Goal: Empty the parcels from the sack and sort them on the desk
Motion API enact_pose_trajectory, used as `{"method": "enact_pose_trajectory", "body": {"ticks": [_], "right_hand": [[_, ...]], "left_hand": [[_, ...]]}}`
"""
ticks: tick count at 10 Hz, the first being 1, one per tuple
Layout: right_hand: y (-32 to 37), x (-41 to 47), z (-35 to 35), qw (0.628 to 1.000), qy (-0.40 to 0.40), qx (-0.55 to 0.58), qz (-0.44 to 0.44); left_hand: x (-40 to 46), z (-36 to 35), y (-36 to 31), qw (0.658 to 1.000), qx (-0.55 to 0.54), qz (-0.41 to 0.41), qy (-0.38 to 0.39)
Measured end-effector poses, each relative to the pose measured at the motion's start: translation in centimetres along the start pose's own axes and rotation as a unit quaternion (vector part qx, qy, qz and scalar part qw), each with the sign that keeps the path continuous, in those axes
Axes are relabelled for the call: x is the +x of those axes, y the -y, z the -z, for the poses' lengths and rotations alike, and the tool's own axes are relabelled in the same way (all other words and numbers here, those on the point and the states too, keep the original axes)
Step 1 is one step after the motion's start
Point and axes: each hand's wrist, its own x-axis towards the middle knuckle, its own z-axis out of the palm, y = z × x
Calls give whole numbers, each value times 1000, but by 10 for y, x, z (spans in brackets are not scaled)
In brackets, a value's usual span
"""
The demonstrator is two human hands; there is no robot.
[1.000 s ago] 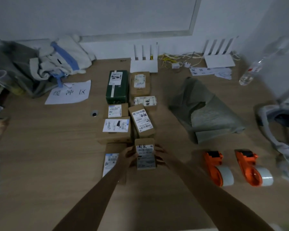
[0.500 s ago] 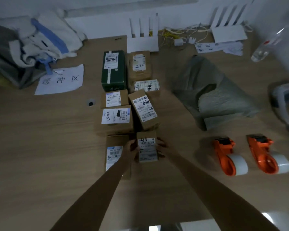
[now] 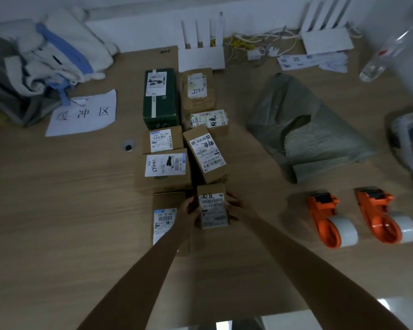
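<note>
A small cardboard parcel [image 3: 213, 208] with a white label stands at the near end of two rows of parcels on the wooden desk [image 3: 57, 222]. My left hand [image 3: 188, 210] grips its left side and my right hand [image 3: 234, 206] grips its right side. Left of it lies a flat labelled box [image 3: 163, 217], partly under my left forearm. Farther back are a tilted box [image 3: 206, 154], two labelled boxes [image 3: 165, 166], a dark green box [image 3: 160, 97] and more brown parcels [image 3: 197, 90]. The grey sack [image 3: 305, 125] lies flat and crumpled to the right.
Two orange tape dispensers [image 3: 329, 222] sit at the right front. A paper sign [image 3: 84, 114] and a heap of cloth and bags [image 3: 41, 65] are at the back left. Two white routers [image 3: 200, 55], cables and a clear bottle [image 3: 379, 58] line the back edge.
The view has tilted down and closer. Both hands have stayed on the small parcel, which has barely shifted at the end of the right row.
</note>
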Motion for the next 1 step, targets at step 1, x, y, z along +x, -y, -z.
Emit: {"method": "enact_pose_trajectory", "body": {"ticks": [1], "right_hand": [[9, -11, -5, 999, -37, -21, -19]], "left_hand": [[-7, -1, -11, 999, -10, -8, -33]]}}
